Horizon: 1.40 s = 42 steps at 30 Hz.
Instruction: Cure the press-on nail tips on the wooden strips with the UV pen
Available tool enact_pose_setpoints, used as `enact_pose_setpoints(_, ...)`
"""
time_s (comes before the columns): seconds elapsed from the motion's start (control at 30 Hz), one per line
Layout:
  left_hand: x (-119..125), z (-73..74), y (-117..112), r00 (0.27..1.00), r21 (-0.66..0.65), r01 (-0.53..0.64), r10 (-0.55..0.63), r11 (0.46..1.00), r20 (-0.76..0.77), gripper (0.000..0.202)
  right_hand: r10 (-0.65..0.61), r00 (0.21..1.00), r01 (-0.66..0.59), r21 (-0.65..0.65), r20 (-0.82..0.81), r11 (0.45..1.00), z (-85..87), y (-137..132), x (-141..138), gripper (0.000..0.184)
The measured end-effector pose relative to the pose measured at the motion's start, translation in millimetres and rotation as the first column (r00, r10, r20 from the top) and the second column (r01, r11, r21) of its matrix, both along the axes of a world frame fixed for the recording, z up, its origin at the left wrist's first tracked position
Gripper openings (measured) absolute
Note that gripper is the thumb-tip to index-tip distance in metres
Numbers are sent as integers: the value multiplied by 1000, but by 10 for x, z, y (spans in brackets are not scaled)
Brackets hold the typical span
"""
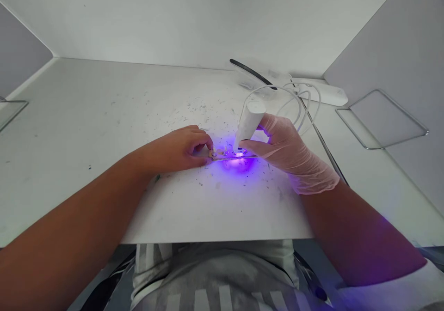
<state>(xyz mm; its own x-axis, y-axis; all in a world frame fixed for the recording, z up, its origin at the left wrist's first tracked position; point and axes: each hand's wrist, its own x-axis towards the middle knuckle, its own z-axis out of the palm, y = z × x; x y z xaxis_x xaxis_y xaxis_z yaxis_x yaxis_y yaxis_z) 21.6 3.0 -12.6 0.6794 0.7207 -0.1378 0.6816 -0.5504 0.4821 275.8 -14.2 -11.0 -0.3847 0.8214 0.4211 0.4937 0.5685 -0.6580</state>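
My right hand (286, 147), in a thin translucent glove, is closed around a white handheld UV lamp (250, 120). The lamp tilts down and throws violet light from its lower end. Right under it lies a narrow strip (222, 158) with several small shiny pieces along it; their kind is too small to make out. With thumb and forefinger, my bare left hand (185, 149) pinches the left end of this strip. The strip's right end is partly hidden near the lamp and my right hand. A white cable (294, 94) loops behind the lamp.
A clear plastic bag or packet (258, 87) with a dark, thin bar (253, 74) lies at the back. Near it rests a white elongated device (322, 93). Wire frames stick out at right (381, 119) and left. Dark specks dot the white table (86, 117).
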Motion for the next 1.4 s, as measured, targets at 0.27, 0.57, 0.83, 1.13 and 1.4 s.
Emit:
enact_pose_setpoints(0.27, 8, 4, 3, 1000, 3, -6, 6, 1000, 2, 28, 2, 1000, -2, 10, -7, 1000, 1, 0, -1, 9)
enact_pose_setpoints(0.57, 1, 2, 12, 1000, 3, 7, -7, 1000, 7, 29, -6, 1000, 6, 6, -9, 1000, 3, -7, 4, 9)
enact_pose_setpoints(0.83, 2, -4, 9, 1000, 13, 3, -3, 1000, 0, 28, -6, 1000, 6, 6, -3, 1000, 2, 7, 1, 9)
enact_pose_setpoints(1.13, 6, -9, -3, 1000, 13, 0, 0, 1000, 0, 28, -3, 1000, 3, 18, -8, 1000, -7, -3, 3, 9)
enact_pose_setpoints(1.4, 5, 3, 1, 1000, 8, 4, -4, 1000, -7, 27, -4, 1000, 3, -13, -10, 1000, 13, -8, -2, 9)
